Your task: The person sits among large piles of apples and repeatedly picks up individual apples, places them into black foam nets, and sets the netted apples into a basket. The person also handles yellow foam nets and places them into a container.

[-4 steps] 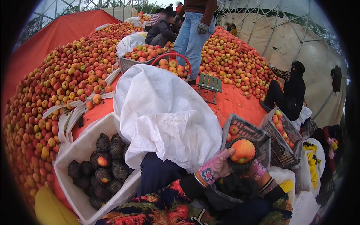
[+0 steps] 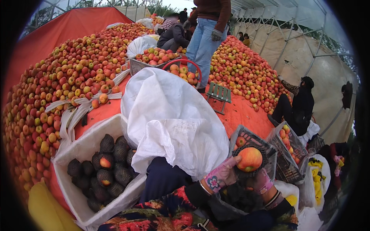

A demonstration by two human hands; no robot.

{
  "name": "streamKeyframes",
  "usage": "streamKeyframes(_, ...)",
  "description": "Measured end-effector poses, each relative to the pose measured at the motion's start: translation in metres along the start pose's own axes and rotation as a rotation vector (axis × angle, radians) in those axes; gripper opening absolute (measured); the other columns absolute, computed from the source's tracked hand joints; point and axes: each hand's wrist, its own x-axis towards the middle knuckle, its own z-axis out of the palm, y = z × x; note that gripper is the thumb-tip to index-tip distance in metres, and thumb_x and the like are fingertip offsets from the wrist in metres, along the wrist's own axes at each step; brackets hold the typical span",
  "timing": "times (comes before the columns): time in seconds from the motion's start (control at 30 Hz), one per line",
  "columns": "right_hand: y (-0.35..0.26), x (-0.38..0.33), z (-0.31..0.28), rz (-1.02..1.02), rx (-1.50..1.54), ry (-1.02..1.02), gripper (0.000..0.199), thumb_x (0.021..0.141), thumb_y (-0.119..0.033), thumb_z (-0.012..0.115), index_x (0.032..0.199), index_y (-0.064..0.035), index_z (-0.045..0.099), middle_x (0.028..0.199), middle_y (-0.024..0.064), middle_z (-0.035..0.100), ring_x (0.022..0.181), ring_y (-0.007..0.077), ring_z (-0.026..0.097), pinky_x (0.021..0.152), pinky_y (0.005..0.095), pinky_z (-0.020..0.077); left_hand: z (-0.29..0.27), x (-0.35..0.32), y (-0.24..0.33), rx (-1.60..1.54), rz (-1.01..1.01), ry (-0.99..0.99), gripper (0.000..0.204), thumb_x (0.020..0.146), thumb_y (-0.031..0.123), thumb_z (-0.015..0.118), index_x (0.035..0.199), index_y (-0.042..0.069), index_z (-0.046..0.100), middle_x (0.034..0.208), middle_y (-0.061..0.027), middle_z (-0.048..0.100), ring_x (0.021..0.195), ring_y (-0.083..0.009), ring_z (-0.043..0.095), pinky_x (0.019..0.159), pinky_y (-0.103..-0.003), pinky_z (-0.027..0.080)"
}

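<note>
My left hand (image 2: 221,175), in a pink glove with a flower print, grips a red-yellow apple (image 2: 249,159) by its left side. Just below the apple on the right is my gloved right hand (image 2: 263,181), its fingers curled in toward dark netting. What those fingers hold is hard to make out against the black. A heap of black foam nets (image 2: 239,197) lies in a bag-lined container under both hands. To my left, a white-lined box (image 2: 69,188) holds several apples in black nets (image 2: 115,169).
White sheeting (image 2: 173,104) covers what stands ahead of me. Dark crates (image 2: 275,154) with apples are at the right, beside a seated person (image 2: 302,104). A green folding stool (image 2: 219,93) and a standing person (image 2: 208,38) are farther off, between large apple heaps (image 2: 77,73).
The whole view has shifted slightly, with the scene sitting a little lower and to the right. The apple stays in my left hand, and both hands keep nearly the same pose.
</note>
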Motion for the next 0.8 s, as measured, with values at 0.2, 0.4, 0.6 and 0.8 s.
streamKeyframes(0.2, -0.010, -0.014, 0.038, -0.053, 0.445, -0.001, 0.072, 0.074, -0.033, 0.073, 0.131, -0.0041, 0.041, 0.130, 0.0109, 0.048, 0.119, 0.0264, 0.048, 0.102, 0.0417, 0.0390, 0.012, -0.025, 0.022, 0.033, -0.039, -0.025, 0.068, 0.082, 0.034, 0.064, 0.135, 0.006, 0.034, 0.130, -0.0134, 0.047, 0.118, -0.0277, 0.049, 0.097, -0.044, 0.042)
streamKeyframes(0.4, -0.012, 0.001, 0.021, -0.600, -0.488, 0.500, 0.049, 0.077, 0.000, 0.051, 0.125, 0.0035, 0.041, 0.114, 0.0107, 0.056, 0.098, 0.0177, 0.055, 0.088, 0.0279, 0.0439, 0.021, -0.034, 0.025, 0.538, 0.076, 0.199, 0.061, 0.081, 0.019, 0.065, 0.131, 0.002, 0.034, 0.120, -0.0142, 0.050, 0.107, -0.0234, 0.055, 0.088, -0.036, 0.049)
streamKeyframes(0.6, -0.017, -0.025, 0.063, -0.713, -1.301, 0.199, 0.036, 0.071, -0.001, 0.063, 0.106, -0.0064, 0.056, 0.086, 0.0105, 0.054, 0.074, 0.0301, 0.060, 0.065, 0.0331, 0.0480, 0.020, -0.036, 0.012, 0.744, 0.338, 0.439, 0.063, 0.075, 0.001, 0.067, 0.128, 0.001, 0.033, 0.116, -0.0133, 0.047, 0.104, -0.0201, 0.054, 0.090, -0.032, 0.046)
streamKeyframes(0.8, -0.012, -0.010, 0.045, -0.374, -0.374, 0.458, 0.031, 0.093, -0.027, 0.051, 0.108, -0.0002, 0.052, 0.092, 0.0051, 0.058, 0.075, 0.0109, 0.058, 0.065, 0.0257, 0.0482, -0.005, -0.034, 0.015, 1.195, 0.695, 0.265, 0.065, 0.071, 0.000, 0.070, 0.127, 0.004, 0.036, 0.121, -0.0157, 0.043, 0.110, -0.0250, 0.051, 0.090, -0.035, 0.047)
